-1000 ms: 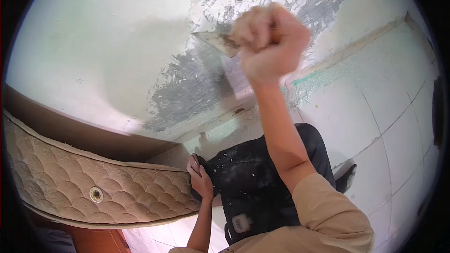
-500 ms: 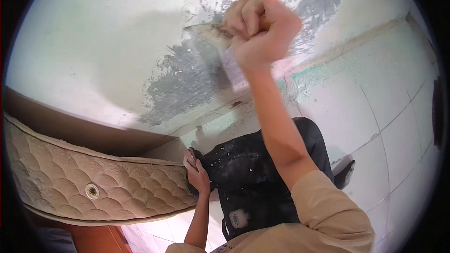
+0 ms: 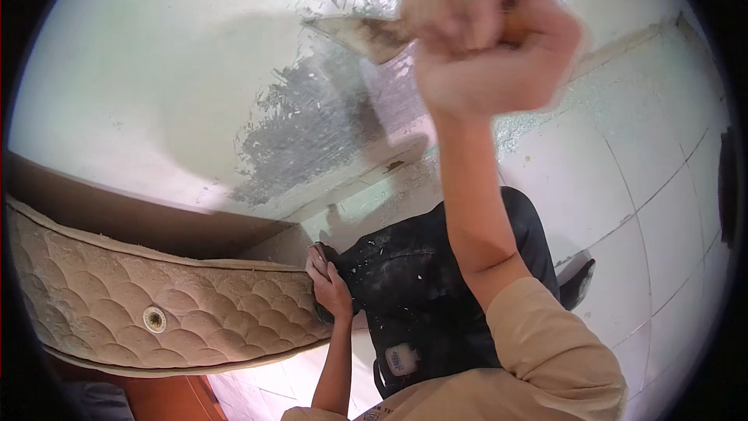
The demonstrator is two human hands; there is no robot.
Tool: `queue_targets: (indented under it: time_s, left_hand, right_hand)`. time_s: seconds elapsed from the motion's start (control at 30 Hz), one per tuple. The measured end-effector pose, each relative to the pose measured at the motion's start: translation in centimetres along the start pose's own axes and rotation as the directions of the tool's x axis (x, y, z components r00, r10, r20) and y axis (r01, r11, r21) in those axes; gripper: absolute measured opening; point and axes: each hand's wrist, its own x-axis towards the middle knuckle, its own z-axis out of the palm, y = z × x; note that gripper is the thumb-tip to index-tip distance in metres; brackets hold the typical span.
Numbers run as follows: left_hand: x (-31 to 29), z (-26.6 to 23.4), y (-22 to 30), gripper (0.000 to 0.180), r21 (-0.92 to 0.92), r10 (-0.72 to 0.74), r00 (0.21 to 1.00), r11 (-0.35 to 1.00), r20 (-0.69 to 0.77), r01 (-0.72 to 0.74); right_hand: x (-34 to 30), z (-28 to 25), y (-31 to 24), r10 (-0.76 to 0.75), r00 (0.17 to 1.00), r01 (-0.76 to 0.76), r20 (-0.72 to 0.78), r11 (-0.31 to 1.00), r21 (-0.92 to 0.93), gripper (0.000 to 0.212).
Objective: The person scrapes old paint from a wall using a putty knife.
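My right hand [image 3: 495,39], blurred by motion, is closed round the wooden handle of a scraper [image 3: 366,37]. Its wide, stained triangular blade points left, over the upper part of a rough grey patch [image 3: 304,125] on the pale wall. Ragged white paint borders this bare patch. Lower down, my left hand [image 3: 331,288] rests at my left knee, beside the end of a quilted mattress [image 3: 171,308]. Its fingers lie stretched along the dark trouser leg with the thumb a little apart, and I make out nothing held in them.
My bent legs in dark trousers [image 3: 421,281], flecked with white, are close to the wall's foot. A chipped ledge [image 3: 389,164] runs along the wall base. White tiles [image 3: 576,187] spread to the right. An orange-brown panel [image 3: 167,398] shows under the mattress.
My right hand has moved right and upward, nearer to the camera, drawing the scraper along with it. My left hand stays at the knee.
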Motion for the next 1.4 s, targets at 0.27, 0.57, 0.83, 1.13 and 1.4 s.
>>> queue_targets:
  time_s: [0.27, 0.57, 0.83, 1.13, 1.4]
  left_hand:
    - [0.1, -0.1, 0.3, 0.043, 0.006, -0.029, 0.999, 1.000, 0.026, 0.029]
    - [0.3, -0.1, 0.1, 0.042, -0.015, 0.008, 1.000, 1.000, -0.003, -0.008]
    - [0.4, -0.4, 0.1, 0.045, -0.001, -0.026, 0.999, 1.000, 0.026, 0.026]
    - [-0.3, -0.5, 0.9, 0.044, -0.028, -0.021, 1.000, 0.999, 0.017, 0.021]
    - [-0.6, -0.1, 0.8, 0.041, -0.056, -0.025, 1.000, 0.998, -0.012, 0.024]
  right_hand:
    - [-1.1, -0.5, 3.6, -0.119, 0.984, 0.125, 0.129, 0.991, -0.040, 0.043]
    - [-1.2, -1.1, 2.7, -0.022, 0.997, 0.047, 0.071, 0.929, -0.367, 0.045]
    - [-3.7, -1.1, 6.0, 0.086, 0.996, -0.078, -0.001, 0.904, -0.421, 0.042]
    - [-3.6, -0.3, 4.5, 0.025, 0.997, -0.003, 0.070, 0.956, -0.293, 0.034]
    - [-0.5, -0.2, 0.5, 0.101, 0.995, -0.101, 0.006, 0.985, 0.137, 0.030]
